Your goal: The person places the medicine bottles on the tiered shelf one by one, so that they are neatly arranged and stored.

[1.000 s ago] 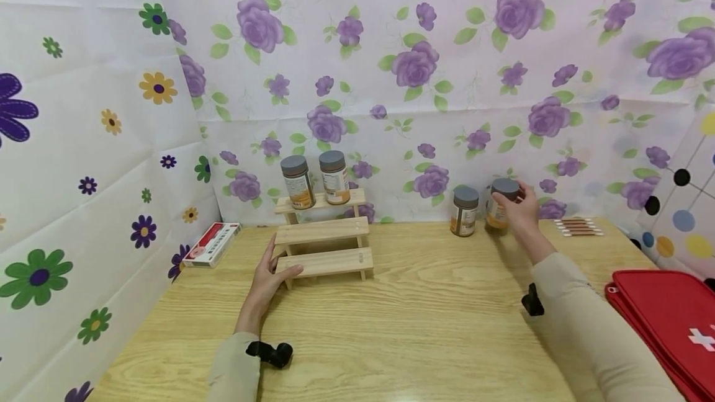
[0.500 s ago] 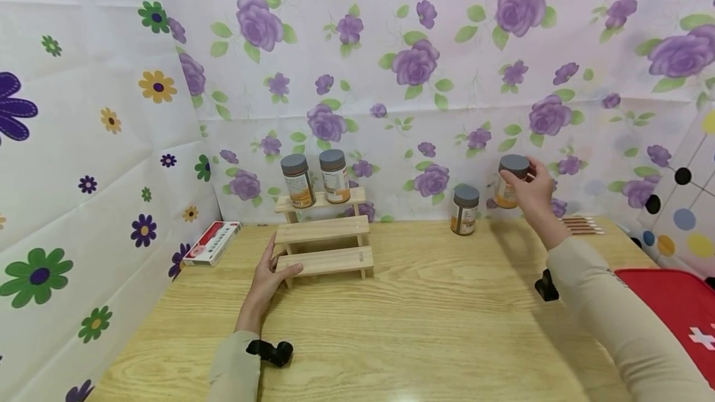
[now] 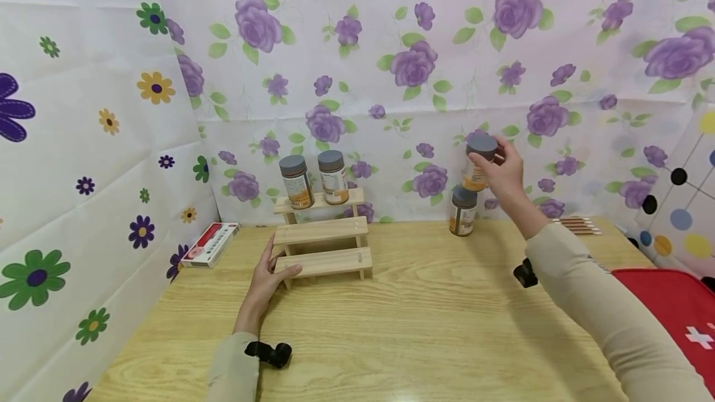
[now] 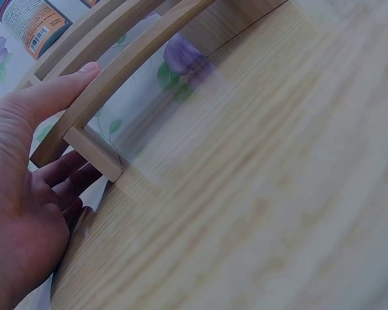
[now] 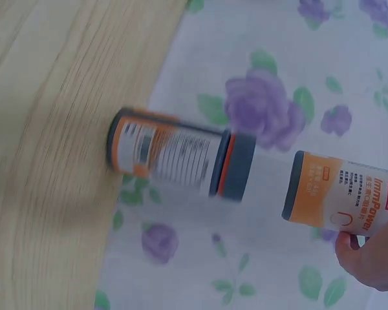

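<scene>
My right hand (image 3: 505,172) grips a supplement bottle (image 3: 475,177) with a grey cap and an orange-and-white label. It hangs in the air above a like bottle (image 3: 463,213) standing on the table; the right wrist view shows a gap between the standing bottle's cap (image 5: 238,166) and the held bottle (image 5: 339,194). With its thumb over the lowest step, my left hand (image 3: 265,278) holds the left end of a three-step wooden rack (image 3: 324,261). Two more such bottles, one left (image 3: 297,183) and one right (image 3: 334,178), stand on the rack's top step.
A red-and-white box (image 3: 211,245) lies by the left wall. Several cotton swabs (image 3: 578,226) lie at the back right. A red pouch (image 3: 670,309) with a white cross is at the right edge. A flowered cloth (image 3: 391,79) hangs behind the wooden table (image 3: 402,327).
My right hand has lifted its bottle off the table and brought it left, over the standing one. My left hand and the rack have stayed in place.
</scene>
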Demonstrator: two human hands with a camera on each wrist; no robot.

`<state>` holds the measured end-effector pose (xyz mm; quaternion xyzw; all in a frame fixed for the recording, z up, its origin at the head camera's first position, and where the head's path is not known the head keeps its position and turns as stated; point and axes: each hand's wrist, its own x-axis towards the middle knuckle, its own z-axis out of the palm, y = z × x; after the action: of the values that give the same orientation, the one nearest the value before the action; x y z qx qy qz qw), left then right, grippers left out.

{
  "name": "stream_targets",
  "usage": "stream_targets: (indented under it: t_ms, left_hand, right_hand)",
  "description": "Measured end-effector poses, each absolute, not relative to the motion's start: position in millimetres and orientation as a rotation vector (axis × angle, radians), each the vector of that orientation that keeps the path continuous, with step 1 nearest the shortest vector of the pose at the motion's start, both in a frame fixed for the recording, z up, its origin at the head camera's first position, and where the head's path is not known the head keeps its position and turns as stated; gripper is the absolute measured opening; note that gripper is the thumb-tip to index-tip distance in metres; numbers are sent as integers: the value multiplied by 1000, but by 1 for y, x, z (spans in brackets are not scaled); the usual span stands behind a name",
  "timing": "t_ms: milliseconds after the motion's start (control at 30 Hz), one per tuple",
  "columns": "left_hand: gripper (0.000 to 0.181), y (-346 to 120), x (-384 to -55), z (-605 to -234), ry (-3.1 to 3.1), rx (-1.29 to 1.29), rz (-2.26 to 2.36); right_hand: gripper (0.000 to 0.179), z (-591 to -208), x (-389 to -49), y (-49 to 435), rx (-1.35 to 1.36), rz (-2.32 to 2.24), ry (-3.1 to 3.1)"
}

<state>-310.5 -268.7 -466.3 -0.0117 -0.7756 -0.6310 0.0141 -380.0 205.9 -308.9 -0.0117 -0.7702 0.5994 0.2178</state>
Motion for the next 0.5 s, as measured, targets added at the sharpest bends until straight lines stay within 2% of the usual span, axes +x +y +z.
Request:
stream_targets:
  t_ms: [500]
  left_hand:
    - [100, -270, -312, -470, -2394, -54, -1972]
  right_hand:
    - [69, -312, -376, 104, 270, 1875, -2120]
